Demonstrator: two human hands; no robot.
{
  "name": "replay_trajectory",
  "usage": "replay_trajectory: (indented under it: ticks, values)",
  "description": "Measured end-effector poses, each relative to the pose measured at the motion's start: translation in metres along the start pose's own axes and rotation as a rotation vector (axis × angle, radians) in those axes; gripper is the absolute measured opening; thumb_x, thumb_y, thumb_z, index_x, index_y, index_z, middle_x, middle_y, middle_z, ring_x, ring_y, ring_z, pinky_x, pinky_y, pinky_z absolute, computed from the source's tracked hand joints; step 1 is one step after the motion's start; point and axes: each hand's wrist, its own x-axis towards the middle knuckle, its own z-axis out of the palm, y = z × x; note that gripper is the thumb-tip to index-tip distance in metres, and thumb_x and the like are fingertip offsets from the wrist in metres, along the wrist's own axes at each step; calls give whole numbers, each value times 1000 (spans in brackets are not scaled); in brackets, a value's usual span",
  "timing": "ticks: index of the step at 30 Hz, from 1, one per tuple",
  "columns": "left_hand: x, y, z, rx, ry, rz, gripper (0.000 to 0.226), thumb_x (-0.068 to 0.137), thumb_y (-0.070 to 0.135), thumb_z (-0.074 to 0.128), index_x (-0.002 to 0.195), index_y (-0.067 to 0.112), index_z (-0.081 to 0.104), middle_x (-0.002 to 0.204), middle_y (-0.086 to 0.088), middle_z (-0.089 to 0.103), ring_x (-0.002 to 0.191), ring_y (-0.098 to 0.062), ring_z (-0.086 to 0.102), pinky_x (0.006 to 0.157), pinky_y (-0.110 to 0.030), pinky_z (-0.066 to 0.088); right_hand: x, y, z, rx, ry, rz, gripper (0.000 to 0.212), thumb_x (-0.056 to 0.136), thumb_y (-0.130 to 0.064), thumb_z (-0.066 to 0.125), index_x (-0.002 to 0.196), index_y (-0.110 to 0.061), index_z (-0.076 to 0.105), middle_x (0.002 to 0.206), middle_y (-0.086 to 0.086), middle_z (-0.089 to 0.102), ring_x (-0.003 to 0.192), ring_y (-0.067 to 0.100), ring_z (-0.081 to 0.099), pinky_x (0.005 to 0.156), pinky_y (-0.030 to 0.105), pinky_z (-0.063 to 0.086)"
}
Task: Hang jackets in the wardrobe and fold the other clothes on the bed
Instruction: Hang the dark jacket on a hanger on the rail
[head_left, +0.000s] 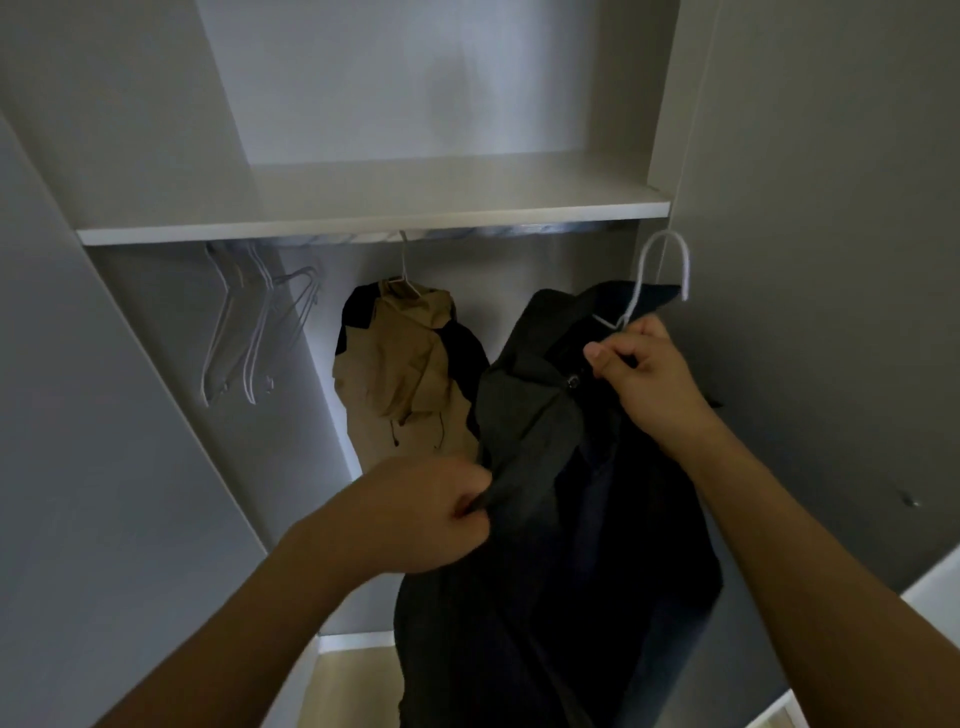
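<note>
Right hand pinches the white hanger and dark jacket at center-right; left hand grips its front edge, below the rail.

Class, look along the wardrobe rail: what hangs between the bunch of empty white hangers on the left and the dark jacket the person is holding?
In the head view, a tan and black jacket hangs on the rail, between the empty hangers and the dark jacket.
</note>
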Motion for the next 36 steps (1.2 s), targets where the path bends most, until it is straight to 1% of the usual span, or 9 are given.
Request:
replay_trajectory:
  ticks: [5,11,15,19,22,27,33,35,36]
  values:
    - [60,20,13,-10,388,-123,36,94,49,49,78,17,49,73,2,56,63,-15,54,59,-35,49,-5,-17,19,-11,-115,-108,20,93,-14,60,74,-10,65,89,0,38,77,3,44,79,0,34]
    - [31,14,18,-44,91,128,32,98,24,49,73,6,57,60,-2,50,52,-11,47,60,-31,48,-2,2,5,-122,-46,-48,16,91,-13,64,79,-5,71,89,-5,33,78,-1,42,82,-1,30]
    - [-7,-1,0,118,-226,0,31,97,37,49,72,21,52,63,6,49,60,-6,49,65,-16,43,6,4,-8,-183,-30,-40,21,93,-14,62,81,2,69,89,-1,34,76,-1,42,81,2,31]
    - [30,8,6,-28,64,-110,42,89,61,51,83,20,54,70,6,55,62,-9,54,61,-25,47,5,-16,6,-130,-85,-123,24,94,-18,59,78,-2,66,83,-6,34,74,0,43,77,1,32]
    - [62,13,24,-60,291,-133,38,94,50,49,81,15,51,69,0,54,61,-16,55,57,-32,46,-2,-20,12,-126,-125,-173,21,93,-17,60,77,-7,67,83,-6,35,73,1,44,76,2,33]
    - [47,3,29,45,264,38,36,96,32,41,72,8,54,62,-2,52,56,-17,52,60,-37,48,-4,-7,-4,-213,-85,-156,18,92,-19,63,74,-17,67,83,-9,35,72,0,45,74,2,33]
    - [8,-6,10,94,-93,30,26,100,36,43,81,20,53,67,4,52,61,-9,51,66,-18,42,-5,-10,-7,-207,-92,-184,30,92,-21,62,68,-37,59,81,-10,36,70,-3,45,72,6,35]
    - [16,-16,-5,-45,13,-8,23,99,35,46,84,20,56,73,5,54,67,-8,52,70,-22,43,-9,-18,-6,-127,-103,-208,32,93,-16,61,68,-37,59,80,-7,38,69,-4,46,73,4,36]
    - [27,-30,-15,-77,222,-20,19,97,33,48,89,20,59,81,4,56,75,-8,54,75,-26,46,-11,-21,-7,-97,-111,-222,33,93,-14,60,68,-35,59,80,-6,39,69,-3,47,73,4,36]
